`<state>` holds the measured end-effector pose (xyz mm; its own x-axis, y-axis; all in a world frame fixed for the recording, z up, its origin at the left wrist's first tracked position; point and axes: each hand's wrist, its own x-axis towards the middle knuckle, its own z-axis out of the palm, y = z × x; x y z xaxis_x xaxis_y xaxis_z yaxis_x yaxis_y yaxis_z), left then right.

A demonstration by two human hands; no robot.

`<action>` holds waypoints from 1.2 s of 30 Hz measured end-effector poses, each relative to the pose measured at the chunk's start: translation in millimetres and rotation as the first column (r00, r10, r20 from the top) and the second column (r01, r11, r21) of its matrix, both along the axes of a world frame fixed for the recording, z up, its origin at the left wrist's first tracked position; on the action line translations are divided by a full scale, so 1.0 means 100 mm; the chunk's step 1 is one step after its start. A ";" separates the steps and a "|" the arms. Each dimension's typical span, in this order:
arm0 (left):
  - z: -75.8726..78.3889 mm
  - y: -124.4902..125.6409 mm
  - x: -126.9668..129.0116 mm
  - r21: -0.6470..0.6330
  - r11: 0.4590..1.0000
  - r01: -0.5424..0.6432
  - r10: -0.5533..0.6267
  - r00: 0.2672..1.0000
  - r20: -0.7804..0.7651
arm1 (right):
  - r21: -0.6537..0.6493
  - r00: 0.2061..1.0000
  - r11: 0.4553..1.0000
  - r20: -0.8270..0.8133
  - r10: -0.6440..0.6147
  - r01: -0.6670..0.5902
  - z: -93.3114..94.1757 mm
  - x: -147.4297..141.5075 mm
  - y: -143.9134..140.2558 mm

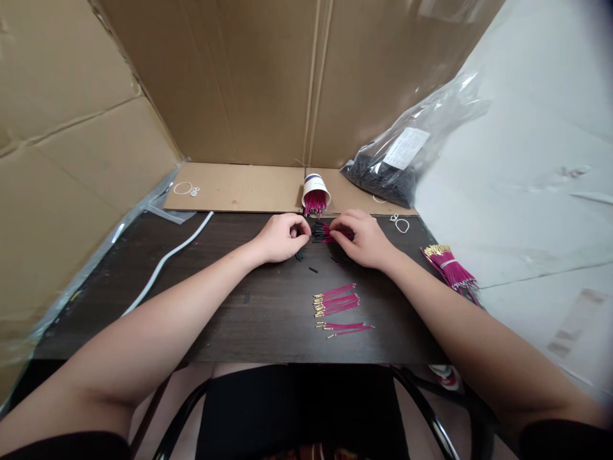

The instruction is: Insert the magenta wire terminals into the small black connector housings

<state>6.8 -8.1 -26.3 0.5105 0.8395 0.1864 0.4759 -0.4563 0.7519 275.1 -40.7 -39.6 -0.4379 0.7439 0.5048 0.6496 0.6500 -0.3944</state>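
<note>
Hands: we're seeing both resting apart, fingers bent.
Left hand [287, 237]: sitting just left of the black-tipped wires [320, 232]; we aren't making out whether it's gripping anything.
Right hand [359, 237]: covering part of those wires; we can't tell if it's clamping any.
Black-tipped wires: lying between the hands, in front of the cup.
Paper cup [313, 183]: lying tipped, mouth facing us, holding pink wires [315, 203].
Black piece [313, 269]: lying loose, nearer us than the hands.
Gold-ended wires [338, 303]: lying in groups toward the table's [258, 326] front edge.
Banded bundle [449, 265]: lying at the right edge.
Clear bag [390, 169]: holding black pieces, back right.
</note>
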 end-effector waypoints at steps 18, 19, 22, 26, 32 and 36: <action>0.14 0.00 -0.11 -0.037 0.871 0.491 -0.492 0.865 -0.103 | -0.202 0.953 0.962 0.204 0.223 -0.182 0.40 -0.04 -0.28; 0.13 0.01 -0.10 -0.036 0.871 0.490 -0.491 0.865 -0.100 | -0.213 0.952 0.960 0.204 0.227 -0.184 0.42 -0.03 -0.29; 0.12 0.00 -0.09 -0.033 0.877 0.480 -0.480 0.869 -0.119 | -0.291 0.947 0.932 0.172 0.272 -0.215 0.49 -0.03 -0.32; 0.13 -0.04 -0.07 -0.054 0.880 0.471 -0.473 0.864 -0.171 | -0.460 0.901 0.813 0.063 0.430 -0.357 0.59 -0.08 -0.39; 0.16 -0.08 -0.04 -0.044 0.883 0.467 -0.464 0.857 -0.223 | -0.578 0.837 0.704 0.065 0.544 -0.412 0.60 -0.16 -0.47; 0.16 -0.10 -0.04 -0.035 0.886 0.462 -0.458 0.859 -0.230 | -0.599 0.830 0.693 0.082 0.552 -0.401 0.57 -0.19 -0.48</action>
<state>2.7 -18.1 -10.5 0.8676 0.4960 0.0343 0.3630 -0.6790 0.6381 256.3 -88.4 17.7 -0.8576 0.5081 -0.0796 0.4310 0.6256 -0.6503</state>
